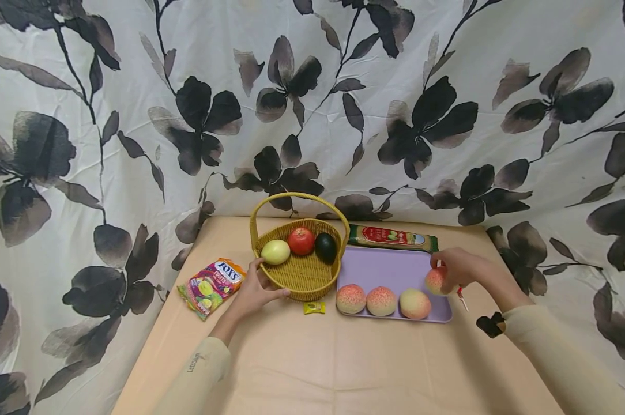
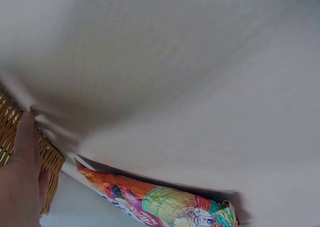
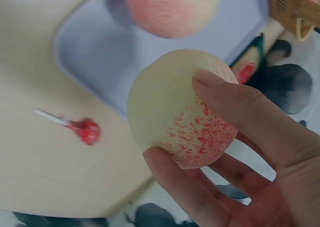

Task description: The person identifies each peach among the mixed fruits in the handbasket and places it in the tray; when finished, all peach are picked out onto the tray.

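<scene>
In the head view my right hand (image 1: pixel 465 268) holds a peach (image 1: pixel 435 281) above the right end of a lilac tray (image 1: pixel 385 265). The right wrist view shows its thumb and fingers pinching this pale, red-speckled peach (image 3: pixel 172 109). Several more peaches (image 1: pixel 381 301) stand along the tray's front side. My left hand (image 1: pixel 254 294) touches the outside of a yellow wicker basket (image 1: pixel 304 282), its fingers extended along the wall in the left wrist view. Inside the basket lie a pale green round fruit (image 1: pixel 275 252), a red apple (image 1: pixel 301 241) and a dark oval avocado (image 1: pixel 326 248).
A Fox's candy bag (image 1: pixel 213 287) lies left of my left hand. A small yellow wrapped sweet (image 1: pixel 314 308) is in front of the basket. Behind the tray lies a long green-and-red packet (image 1: pixel 392 237). A red lollipop (image 3: pixel 89 131) lies beside the tray's right end.
</scene>
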A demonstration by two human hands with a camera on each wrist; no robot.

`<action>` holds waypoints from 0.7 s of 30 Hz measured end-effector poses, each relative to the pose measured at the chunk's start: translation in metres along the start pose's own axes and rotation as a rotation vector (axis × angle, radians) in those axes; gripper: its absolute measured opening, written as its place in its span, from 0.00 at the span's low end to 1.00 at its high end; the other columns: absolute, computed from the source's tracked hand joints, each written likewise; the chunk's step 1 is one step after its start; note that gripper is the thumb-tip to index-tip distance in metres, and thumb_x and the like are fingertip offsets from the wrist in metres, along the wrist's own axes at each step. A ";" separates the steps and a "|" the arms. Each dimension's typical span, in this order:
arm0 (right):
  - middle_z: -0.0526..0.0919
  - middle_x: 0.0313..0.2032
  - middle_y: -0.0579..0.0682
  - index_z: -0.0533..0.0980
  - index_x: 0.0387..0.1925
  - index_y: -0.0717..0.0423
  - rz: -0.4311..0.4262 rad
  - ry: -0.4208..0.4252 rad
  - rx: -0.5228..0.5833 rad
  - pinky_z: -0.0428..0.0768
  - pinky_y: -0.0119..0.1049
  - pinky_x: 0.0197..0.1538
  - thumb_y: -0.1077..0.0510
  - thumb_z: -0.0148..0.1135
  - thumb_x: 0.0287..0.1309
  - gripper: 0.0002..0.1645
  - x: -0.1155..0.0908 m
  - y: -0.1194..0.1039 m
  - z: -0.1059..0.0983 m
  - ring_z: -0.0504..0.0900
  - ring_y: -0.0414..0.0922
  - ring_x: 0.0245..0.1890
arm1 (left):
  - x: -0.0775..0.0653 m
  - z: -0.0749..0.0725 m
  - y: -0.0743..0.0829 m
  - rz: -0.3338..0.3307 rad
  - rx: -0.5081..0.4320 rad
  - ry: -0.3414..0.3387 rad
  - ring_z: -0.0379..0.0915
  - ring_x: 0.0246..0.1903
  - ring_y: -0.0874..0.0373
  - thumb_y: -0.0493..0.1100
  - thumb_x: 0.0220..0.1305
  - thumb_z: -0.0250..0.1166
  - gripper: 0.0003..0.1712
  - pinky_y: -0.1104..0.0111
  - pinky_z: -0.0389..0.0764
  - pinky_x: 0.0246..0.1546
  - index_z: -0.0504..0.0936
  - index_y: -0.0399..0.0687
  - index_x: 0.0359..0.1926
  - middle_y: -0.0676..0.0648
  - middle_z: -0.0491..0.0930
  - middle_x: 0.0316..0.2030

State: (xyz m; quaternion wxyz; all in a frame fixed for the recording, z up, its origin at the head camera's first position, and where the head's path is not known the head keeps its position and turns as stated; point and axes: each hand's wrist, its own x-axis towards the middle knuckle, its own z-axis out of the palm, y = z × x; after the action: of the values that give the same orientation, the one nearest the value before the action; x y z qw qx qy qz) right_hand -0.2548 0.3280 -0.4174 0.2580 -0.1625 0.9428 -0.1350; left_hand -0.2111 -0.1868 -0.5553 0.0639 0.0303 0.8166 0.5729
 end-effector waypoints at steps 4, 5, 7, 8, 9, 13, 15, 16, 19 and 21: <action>0.76 0.39 0.56 0.77 0.49 0.59 0.047 -0.029 0.053 0.87 0.38 0.28 0.67 0.82 0.40 0.31 -0.001 0.013 0.016 0.76 0.48 0.36 | 0.000 0.000 0.000 0.003 -0.001 0.000 0.62 0.75 0.35 0.51 0.54 0.83 0.73 0.48 0.68 0.74 0.37 0.43 0.82 0.31 0.49 0.80; 0.75 0.39 0.57 0.77 0.48 0.60 0.052 -0.033 0.064 0.87 0.39 0.28 0.67 0.82 0.40 0.31 -0.001 0.015 0.019 0.76 0.49 0.36 | 0.000 0.000 0.000 0.003 0.000 0.000 0.62 0.75 0.35 0.50 0.54 0.83 0.72 0.48 0.68 0.74 0.37 0.43 0.82 0.31 0.49 0.80; 0.75 0.39 0.57 0.77 0.48 0.60 0.061 -0.040 0.081 0.88 0.40 0.29 0.68 0.81 0.40 0.30 -0.001 0.017 0.025 0.75 0.49 0.36 | 0.001 0.000 0.000 0.004 0.002 0.001 0.61 0.75 0.35 0.49 0.55 0.82 0.71 0.48 0.68 0.75 0.37 0.44 0.82 0.31 0.49 0.80; 0.74 0.38 0.57 0.77 0.47 0.60 0.061 -0.040 0.083 0.88 0.41 0.29 0.68 0.81 0.40 0.30 -0.001 0.018 0.028 0.75 0.49 0.36 | 0.001 0.000 -0.001 0.004 0.002 0.000 0.61 0.75 0.35 0.49 0.55 0.82 0.71 0.47 0.67 0.75 0.37 0.44 0.82 0.31 0.49 0.80; 0.74 0.38 0.57 0.77 0.47 0.60 0.066 -0.040 0.089 0.89 0.42 0.29 0.69 0.81 0.40 0.30 -0.001 0.019 0.030 0.75 0.49 0.37 | 0.001 0.000 0.000 0.003 0.004 0.001 0.61 0.75 0.35 0.49 0.55 0.82 0.71 0.47 0.67 0.75 0.37 0.44 0.82 0.31 0.49 0.80; 0.74 0.38 0.57 0.77 0.47 0.60 0.064 -0.037 0.093 0.89 0.42 0.29 0.69 0.81 0.39 0.31 -0.001 0.020 0.035 0.75 0.50 0.37 | 0.002 0.000 -0.001 -0.006 0.001 -0.001 0.62 0.75 0.35 0.50 0.54 0.83 0.72 0.48 0.68 0.75 0.38 0.44 0.82 0.31 0.50 0.80; 0.74 0.38 0.57 0.77 0.48 0.59 0.063 -0.037 0.104 0.89 0.42 0.29 0.69 0.81 0.39 0.31 -0.001 0.019 0.037 0.75 0.50 0.37 | 0.002 0.000 -0.002 -0.010 0.007 0.001 0.62 0.75 0.35 0.51 0.53 0.83 0.73 0.48 0.68 0.75 0.38 0.45 0.81 0.31 0.49 0.80; 0.74 0.38 0.57 0.77 0.47 0.60 0.057 -0.036 0.110 0.89 0.42 0.29 0.69 0.82 0.39 0.31 0.000 0.019 0.038 0.75 0.50 0.37 | 0.002 0.000 -0.002 -0.009 0.008 0.001 0.62 0.75 0.35 0.52 0.53 0.83 0.73 0.48 0.67 0.75 0.38 0.45 0.82 0.32 0.49 0.81; 0.74 0.39 0.56 0.76 0.47 0.60 0.050 -0.034 0.127 0.89 0.42 0.29 0.69 0.82 0.39 0.31 0.000 0.018 0.041 0.75 0.49 0.38 | 0.003 0.000 -0.004 -0.002 0.009 0.006 0.60 0.76 0.35 0.52 0.53 0.83 0.72 0.48 0.67 0.75 0.39 0.44 0.82 0.32 0.47 0.81; 0.74 0.38 0.56 0.76 0.47 0.60 0.058 -0.043 0.131 0.88 0.42 0.29 0.70 0.81 0.38 0.31 0.001 0.018 0.044 0.75 0.49 0.37 | 0.004 0.000 -0.004 0.002 0.005 0.006 0.60 0.76 0.34 0.51 0.53 0.83 0.72 0.47 0.66 0.75 0.39 0.44 0.82 0.32 0.47 0.81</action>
State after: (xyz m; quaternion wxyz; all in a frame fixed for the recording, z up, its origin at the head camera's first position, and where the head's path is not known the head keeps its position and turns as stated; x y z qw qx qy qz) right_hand -0.2362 0.3362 -0.4600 0.2922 -0.1206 0.9305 -0.1850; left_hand -0.2147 -0.1879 -0.5596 0.0605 0.0296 0.8181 0.5711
